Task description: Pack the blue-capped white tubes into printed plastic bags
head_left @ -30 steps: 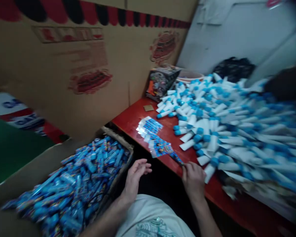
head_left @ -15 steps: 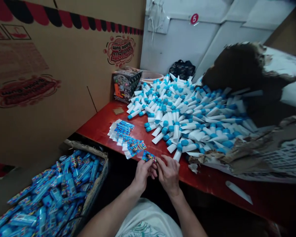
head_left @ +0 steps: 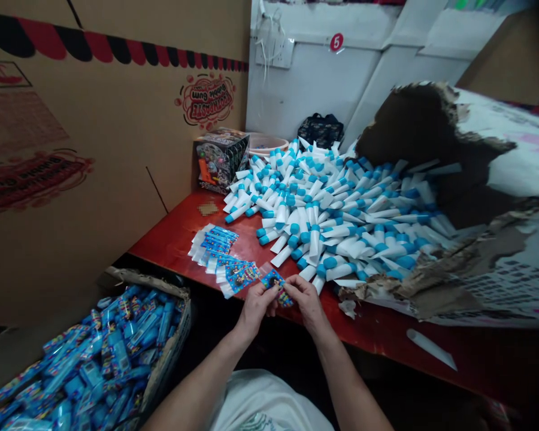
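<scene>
A small blue printed plastic bag (head_left: 272, 279) with a clear end is held between my two hands at the table's front edge. My left hand (head_left: 255, 306) pinches its near left side, thumb on top. With thumb and forefinger together, my right hand (head_left: 306, 300) grips its right side; the exact contact is partly hidden by the fingers. Left of the hands, a fanned row of similar printed bags (head_left: 220, 254) lies on the red table (head_left: 173, 230). Just beyond the hands spreads a heap of white tubes with blue caps (head_left: 314, 230).
A torn carton (head_left: 476, 263) lies on its side at right, tubes spilling from it. Lower left, an open box (head_left: 186, 299) holds many blue packed items. A large cardboard box (head_left: 130, 120) walls the left. One white tube (head_left: 431, 348) lies apart at right.
The bag in my hands has turned and shows more of its printed face and clear end. My right hand's fingers have shifted along its right side. The camera view has shifted slightly.
</scene>
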The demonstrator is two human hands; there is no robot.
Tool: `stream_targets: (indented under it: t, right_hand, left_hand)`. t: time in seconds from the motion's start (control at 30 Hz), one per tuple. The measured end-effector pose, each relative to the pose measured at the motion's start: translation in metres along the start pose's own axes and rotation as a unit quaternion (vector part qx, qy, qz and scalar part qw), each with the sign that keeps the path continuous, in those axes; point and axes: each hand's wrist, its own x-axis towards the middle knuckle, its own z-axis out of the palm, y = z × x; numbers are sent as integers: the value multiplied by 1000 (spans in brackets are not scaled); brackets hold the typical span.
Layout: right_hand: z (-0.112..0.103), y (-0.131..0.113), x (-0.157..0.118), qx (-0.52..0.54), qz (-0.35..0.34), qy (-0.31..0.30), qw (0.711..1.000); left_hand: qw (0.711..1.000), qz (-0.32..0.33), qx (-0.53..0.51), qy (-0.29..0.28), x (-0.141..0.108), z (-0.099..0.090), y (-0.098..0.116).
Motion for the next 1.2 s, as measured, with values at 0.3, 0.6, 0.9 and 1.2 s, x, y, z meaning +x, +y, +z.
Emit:
stream_targets:
  t: [0.3, 0.6, 0.9, 1.2]
  right_hand:
    - [3, -10, -6, -76, -39, -16, 996]
    - [2, -18, -23, -194, -53, 37, 979]
    - [-29, 15, -39, -589, -97, 257, 760]
    - [-28, 30, -39, -545, -121, 289, 778]
  left_hand:
    - [997, 0, -75, 15, 7, -3, 4]
    - [997, 1, -81, 18, 2, 8, -3]
    - [967, -83, -237, 42, -3, 9, 1]
    - [949, -52, -305, 52, -13, 2, 1]
